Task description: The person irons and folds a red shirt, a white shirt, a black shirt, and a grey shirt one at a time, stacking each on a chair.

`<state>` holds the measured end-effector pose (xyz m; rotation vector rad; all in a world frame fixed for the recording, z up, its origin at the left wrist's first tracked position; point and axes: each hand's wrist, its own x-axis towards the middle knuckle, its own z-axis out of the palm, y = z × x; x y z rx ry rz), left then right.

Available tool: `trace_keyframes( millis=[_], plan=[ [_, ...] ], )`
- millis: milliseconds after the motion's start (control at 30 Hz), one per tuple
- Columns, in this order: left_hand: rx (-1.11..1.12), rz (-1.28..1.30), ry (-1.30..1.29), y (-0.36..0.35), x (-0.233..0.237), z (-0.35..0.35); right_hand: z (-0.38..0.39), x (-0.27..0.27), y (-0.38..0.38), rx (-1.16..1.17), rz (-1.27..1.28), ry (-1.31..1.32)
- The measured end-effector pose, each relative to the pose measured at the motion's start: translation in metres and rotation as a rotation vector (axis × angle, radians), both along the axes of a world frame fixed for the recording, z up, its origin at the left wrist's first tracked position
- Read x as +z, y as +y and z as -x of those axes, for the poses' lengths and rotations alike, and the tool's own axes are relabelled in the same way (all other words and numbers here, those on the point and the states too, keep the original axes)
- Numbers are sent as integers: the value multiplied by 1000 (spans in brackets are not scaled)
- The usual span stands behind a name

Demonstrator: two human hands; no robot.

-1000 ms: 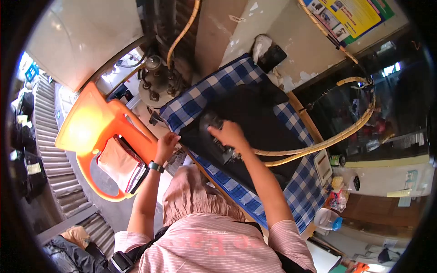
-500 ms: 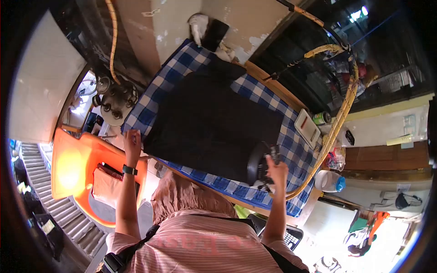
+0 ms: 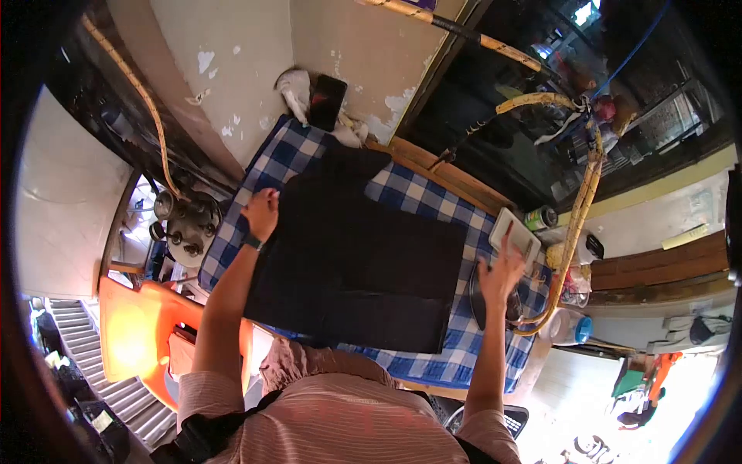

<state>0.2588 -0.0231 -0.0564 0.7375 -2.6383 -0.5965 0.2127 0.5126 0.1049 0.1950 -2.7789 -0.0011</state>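
A black garment (image 3: 363, 271) lies spread over a blue-and-white checked cloth (image 3: 429, 197) on the table. My left hand (image 3: 261, 213) is at the garment's upper left edge, fingers apart and slightly bent. On the right, my right hand (image 3: 504, 272) is raised with its index finger stretched out and the thumb spread, holding nothing. Beneath it, a dark clothes iron (image 3: 478, 300) rests on the checked cloth to the right of the garment, partly hidden by my hand and forearm. A yellow-wrapped hose (image 3: 568, 255) runs down to the iron.
A white tray (image 3: 501, 232) with a red item sits at the table's right edge, near a green can (image 3: 541, 218). A dark phone-like slab (image 3: 328, 102) leans at the back corner. An orange chair (image 3: 139, 332) and a metal valve assembly (image 3: 189, 228) stand left.
My right hand has let go of the iron, now farther right and off the garment. My left hand has moved up from the table's front left to the garment's upper left edge.
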Motion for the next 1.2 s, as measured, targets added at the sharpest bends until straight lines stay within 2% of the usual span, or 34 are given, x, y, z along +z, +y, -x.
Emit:
trace_keyframes(
  millis=[67,133,200,267,300,367,433,500,533,633,733,800,833,933,1067,1133,1200],
  plan=[
    [19,-41,-3,18,11,38,37,-32,-21,240,62,-35],
    [-35,-98,-9,26,21,67,69,-84,-30,302,72,-23],
    [-77,-96,-39,19,25,86,88,-108,-36,368,80,-13],
    [-358,-457,-82,9,43,88,94,-116,-36,307,202,-368],
    [-347,-456,-89,6,54,83,92,-108,-35,325,223,-387],
    [-501,-610,25,-3,80,66,76,-84,-27,339,249,-352],
    [-556,-576,30,-10,114,30,43,-56,-27,335,279,-309],
    [-612,-511,55,-8,145,-13,2,-32,-23,440,328,-82],
    [-610,-475,66,-7,152,-38,-17,-33,-17,433,329,-76],
    [-641,-443,68,-6,139,-96,-70,-36,2,495,214,8],
    [-632,-515,-8,1,101,-142,-102,-67,11,425,315,-58],
    [-628,-264,-1,4,75,-157,-113,-83,13,376,382,-83],
    [-604,-285,-25,3,66,-160,-116,-88,13,355,431,-78],
    [-525,-257,57,16,90,-161,-121,-89,13,347,507,-11],
    [-551,-210,45,12,88,-171,-133,-109,21,303,545,-19],
    [-546,-584,-288,4,65,-175,-141,-116,21,205,272,-25],
    [-545,-586,-199,13,53,-169,-142,-108,7,192,283,46]
  ],
)
